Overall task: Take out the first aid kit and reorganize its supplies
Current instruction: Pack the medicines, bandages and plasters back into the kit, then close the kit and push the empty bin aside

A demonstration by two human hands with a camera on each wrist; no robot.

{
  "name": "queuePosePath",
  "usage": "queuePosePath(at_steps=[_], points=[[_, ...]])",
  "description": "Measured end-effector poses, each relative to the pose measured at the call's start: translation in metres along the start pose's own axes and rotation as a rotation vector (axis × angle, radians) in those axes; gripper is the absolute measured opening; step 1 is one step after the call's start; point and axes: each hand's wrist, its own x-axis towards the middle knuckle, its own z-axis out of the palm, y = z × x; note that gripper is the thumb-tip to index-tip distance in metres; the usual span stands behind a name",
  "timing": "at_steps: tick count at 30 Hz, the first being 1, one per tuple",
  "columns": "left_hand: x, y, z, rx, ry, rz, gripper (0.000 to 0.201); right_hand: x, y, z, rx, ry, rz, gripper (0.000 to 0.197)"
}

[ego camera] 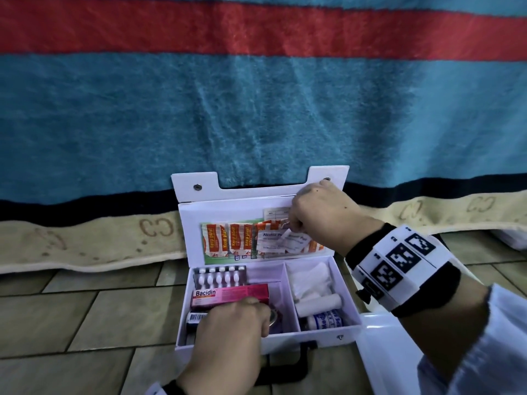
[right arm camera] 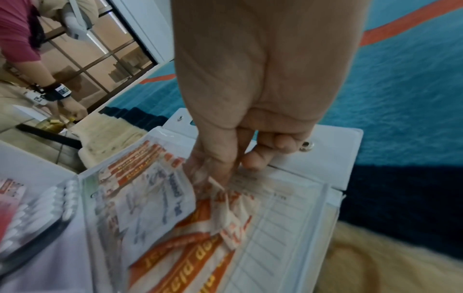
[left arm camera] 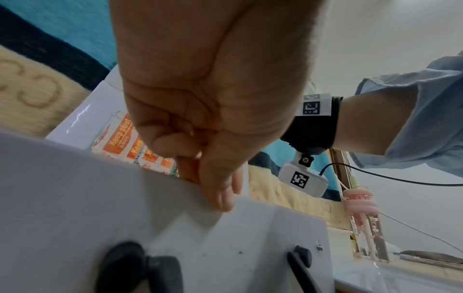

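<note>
The white first aid kit (ego camera: 316, 337) lies open on the floor, its lid (ego camera: 242, 201) leaning back. My right hand (ego camera: 296, 223) reaches into the lid's clear pocket and pinches the top of orange-and-white plaster strips (right arm camera: 195, 247) beside the alcohol pads (ego camera: 271, 238). More plasters (ego camera: 219, 240) fill the pocket's left. My left hand (ego camera: 236, 320) grips the kit's front wall (left arm camera: 100, 198), thumb outside, fingers curled inside and hidden. The left compartment holds a blister strip (ego camera: 219, 276) and a pink Bacidin box (ego camera: 228, 295). The right one holds gauze (ego camera: 310, 280), a bandage roll (ego camera: 319, 303) and a tape roll (ego camera: 328, 322).
A blue-and-red striped blanket (ego camera: 256, 109) hangs right behind the lid. A white plastic piece (ego camera: 385, 352) lies on the tiled floor (ego camera: 71, 309) to the kit's right. The kit's black handle (ego camera: 285, 366) juts toward me. Another person (right arm camera: 20, 29) works farther off.
</note>
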Motion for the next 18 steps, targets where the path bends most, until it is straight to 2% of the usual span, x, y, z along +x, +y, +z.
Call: queuePosePath(at_steps=[4,6,8,9,10,12,14,15,18], points=[[-0.002,0.000,0.001,0.023,0.035,-0.005,0.035,-0.002,0.008,0.010,0.101,0.085,0.015,0.020],[-0.005,0.000,0.003,0.026,0.056,-0.008,0.033,-0.006,0.012,0.015,0.206,0.285,0.037,0.020],[-0.006,-0.003,0.006,0.004,0.089,-0.004,0.030,-0.015,0.015,0.019,0.257,0.567,0.099,0.021],[-0.006,-0.006,0.008,-0.018,0.102,0.002,0.028,-0.020,0.017,0.020,0.257,0.661,0.161,0.027],[-0.006,-0.008,0.011,-0.043,0.106,0.005,0.025,-0.024,0.020,0.021,0.249,0.690,0.225,0.034],[-0.006,-0.013,0.013,-0.090,0.118,0.012,0.020,-0.028,0.028,0.024,0.210,0.643,0.305,0.041],[-0.007,-0.016,0.012,-0.182,0.187,-0.008,0.014,-0.031,0.033,0.026,0.192,0.527,0.302,0.024],[-0.009,-0.016,0.008,-0.229,0.268,-0.036,0.018,-0.034,0.034,0.026,0.211,0.497,0.281,0.017],[-0.019,-0.024,-0.008,-0.238,0.694,-0.162,0.055,-0.053,0.032,0.020,0.377,0.437,0.222,0.010]])
